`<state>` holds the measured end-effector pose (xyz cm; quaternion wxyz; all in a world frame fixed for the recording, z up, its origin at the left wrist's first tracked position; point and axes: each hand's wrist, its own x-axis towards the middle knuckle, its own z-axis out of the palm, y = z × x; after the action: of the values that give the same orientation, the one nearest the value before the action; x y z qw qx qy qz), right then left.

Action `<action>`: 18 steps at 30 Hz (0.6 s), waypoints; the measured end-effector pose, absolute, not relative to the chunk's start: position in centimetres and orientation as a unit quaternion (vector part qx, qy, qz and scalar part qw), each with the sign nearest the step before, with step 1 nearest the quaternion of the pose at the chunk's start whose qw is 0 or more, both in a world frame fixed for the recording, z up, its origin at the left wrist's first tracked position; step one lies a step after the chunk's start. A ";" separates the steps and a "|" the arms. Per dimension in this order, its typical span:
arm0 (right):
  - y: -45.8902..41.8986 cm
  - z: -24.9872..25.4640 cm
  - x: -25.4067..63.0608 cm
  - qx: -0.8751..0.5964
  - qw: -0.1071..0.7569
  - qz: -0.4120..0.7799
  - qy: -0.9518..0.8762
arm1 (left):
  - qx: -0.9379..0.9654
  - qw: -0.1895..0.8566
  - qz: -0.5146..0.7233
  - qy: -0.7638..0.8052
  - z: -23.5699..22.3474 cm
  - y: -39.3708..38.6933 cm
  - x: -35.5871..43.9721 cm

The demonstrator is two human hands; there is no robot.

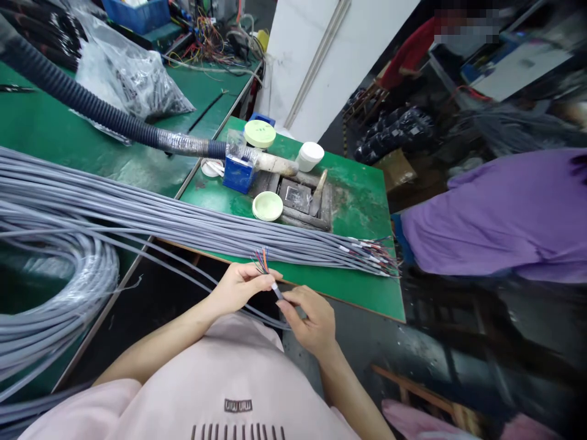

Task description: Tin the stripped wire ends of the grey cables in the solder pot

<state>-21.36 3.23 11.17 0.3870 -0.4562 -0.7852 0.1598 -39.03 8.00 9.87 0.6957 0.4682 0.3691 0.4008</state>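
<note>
Between my two hands is the end of a grey multi-core cable (279,293), its thin coloured wires (262,261) fanned out at the tip and a white band just below them. My left hand (241,284) pinches the cable where the wires come out. Lower down, my right hand (312,316) has its thumb and fingers closed round the grey jacket. Just beyond my hands, a thick bundle of grey cables (220,235) lies across the green table, with stripped coloured ends (373,253) at the right.
A solder pot (296,197) with a scraper (317,194) in it sits beyond the bundle, under a fume hose (275,163). Near it are a pale green bowl (267,206) and a white cup (310,156). Coiled cable (92,275) lies left; a person in purple (499,214) is at right.
</note>
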 end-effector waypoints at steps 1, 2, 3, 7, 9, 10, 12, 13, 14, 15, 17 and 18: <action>3.2 11.1 -21.3 -0.456 0.386 0.157 -0.787 | 0.467 0.696 0.402 0.369 9.8 8.0 -39.0; 3.2 11.1 -21.3 -0.455 0.384 0.154 -0.788 | 0.465 0.697 0.403 0.369 9.8 8.0 -39.0; 3.2 11.1 -21.3 -0.452 0.383 0.150 -0.791 | 0.463 0.697 0.404 0.369 9.7 7.9 -39.1; 3.1 11.1 -21.3 -0.444 0.373 0.124 -0.805 | 0.460 0.696 0.411 0.368 9.4 7.9 -39.1; 3.1 11.1 -21.3 -0.440 0.372 0.114 -0.810 | 0.459 0.697 0.413 0.365 9.2 7.8 -39.1; 3.1 11.1 -21.3 -0.436 0.374 0.110 -0.811 | 0.456 0.700 0.415 0.362 9.1 7.8 -39.1; 3.0 11.1 -21.2 -0.429 0.379 0.106 -0.813 | 0.446 0.707 0.421 0.352 8.8 7.7 -39.0; 3.0 11.1 -21.2 -0.427 0.381 0.104 -0.814 | 0.441 0.710 0.423 0.348 8.6 7.7 -39.0; 3.0 11.1 -21.2 -0.427 0.382 0.103 -0.813 | 0.438 0.713 0.424 0.347 8.4 7.7 -38.9; 3.0 11.1 -21.2 -0.428 0.382 0.103 -0.813 | 0.435 0.714 0.424 0.347 8.3 7.6 -38.8; 3.0 11.2 -21.4 -0.430 0.382 0.101 -0.812 | 0.430 0.717 0.422 0.351 8.2 7.5 -38.7; 3.0 11.3 -21.4 -0.430 0.382 0.100 -0.812 | 0.428 0.718 0.422 0.352 8.2 7.5 -38.6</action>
<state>-21.42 2.96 11.25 0.3823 -0.4302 -0.8116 0.1002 -38.63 7.48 8.21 0.7179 0.4277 0.3521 0.4215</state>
